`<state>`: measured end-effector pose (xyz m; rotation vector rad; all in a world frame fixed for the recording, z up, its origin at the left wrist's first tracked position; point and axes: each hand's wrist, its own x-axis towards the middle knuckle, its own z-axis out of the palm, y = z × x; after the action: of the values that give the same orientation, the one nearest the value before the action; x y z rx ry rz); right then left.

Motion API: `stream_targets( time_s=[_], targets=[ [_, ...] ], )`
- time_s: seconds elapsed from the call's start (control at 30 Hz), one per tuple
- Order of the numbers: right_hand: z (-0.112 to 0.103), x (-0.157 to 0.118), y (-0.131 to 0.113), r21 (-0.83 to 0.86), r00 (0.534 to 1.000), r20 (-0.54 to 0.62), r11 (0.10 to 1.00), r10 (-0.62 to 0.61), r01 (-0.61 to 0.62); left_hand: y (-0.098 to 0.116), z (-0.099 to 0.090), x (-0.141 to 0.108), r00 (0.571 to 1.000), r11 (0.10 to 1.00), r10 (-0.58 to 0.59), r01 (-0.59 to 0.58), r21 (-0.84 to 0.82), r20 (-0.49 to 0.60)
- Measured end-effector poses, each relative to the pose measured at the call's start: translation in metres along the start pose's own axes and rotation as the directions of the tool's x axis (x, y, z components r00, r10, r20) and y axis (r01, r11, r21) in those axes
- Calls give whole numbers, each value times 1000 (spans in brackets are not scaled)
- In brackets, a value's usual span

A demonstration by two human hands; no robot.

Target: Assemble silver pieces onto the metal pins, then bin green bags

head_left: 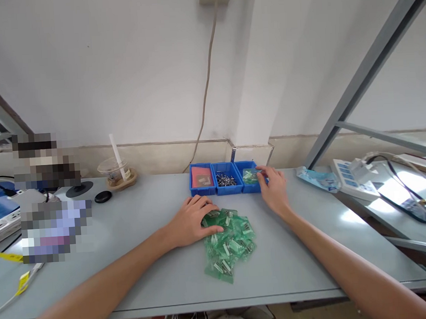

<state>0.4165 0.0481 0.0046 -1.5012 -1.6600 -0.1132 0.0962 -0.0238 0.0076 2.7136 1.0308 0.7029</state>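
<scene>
Small clear green plastic packets [234, 245] with metal parts inside lie in a loose pile on the table. My left hand [193, 221] rests at the pile's left edge, its fingers spread and its thumb stretched over the packets. In the right-hand blue bin [249, 187] there is a green packet [249, 175]. My right hand [273, 187] reaches over that bin's right side, thumb and index fingertips closed at the packet's edge. The middle bin [229, 190] holds many loose dark metal pieces. Inside the left bin [203, 191] lies a pink packet [200, 173].
The grey table [163, 283] runs up to the wall. On its left stand a clear cup [114, 166], a round black object [103, 197] and power strips with cables. At the right are a blue plastic wrapper [318, 179], a white power strip [354, 179] and a metal frame [365, 56].
</scene>
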Motion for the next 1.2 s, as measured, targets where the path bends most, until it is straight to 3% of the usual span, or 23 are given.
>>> stream_targets(
  time_s=[0.13,0.33,0.5,0.6,0.7,0.77,0.87,0.93,1.07,1.2],
  targets=[
    [-1,2,4,-15,1000,-10,1000,5,-5,-1,1,-1,1000,1000,-2,2,7,-9],
    [1,-1,5,-60,996,86,998,-12,17,-5,4,-1,999,999,14,-12,34,-52],
    [-5,-5,-11,-70,1000,-6,997,-12,12,-10,6,1,993,1000,15,-12,22,-116],
    [-12,-12,-28,47,991,-1,990,-134,134,-8,3,3,971,996,-53,35,-84,-232],
    [-17,-23,-48,224,935,135,929,-328,293,-4,-2,6,923,965,-177,96,-242,-341],
    [-18,-31,-61,349,852,252,864,-459,363,-1,-4,7,901,934,-256,136,-331,-351],
    [-19,-41,-74,488,731,382,795,-565,360,3,-4,8,885,902,-306,152,-403,-351],
    [-18,-44,-78,553,700,409,769,-585,320,6,-3,8,886,897,-302,138,-421,-351],
    [-21,-44,-82,611,685,432,749,-586,256,9,-2,8,904,898,-268,110,-427,-332],
    [-25,-47,-88,627,655,431,728,-621,277,10,-1,8,917,906,-233,84,-414,-323]
  ],
)
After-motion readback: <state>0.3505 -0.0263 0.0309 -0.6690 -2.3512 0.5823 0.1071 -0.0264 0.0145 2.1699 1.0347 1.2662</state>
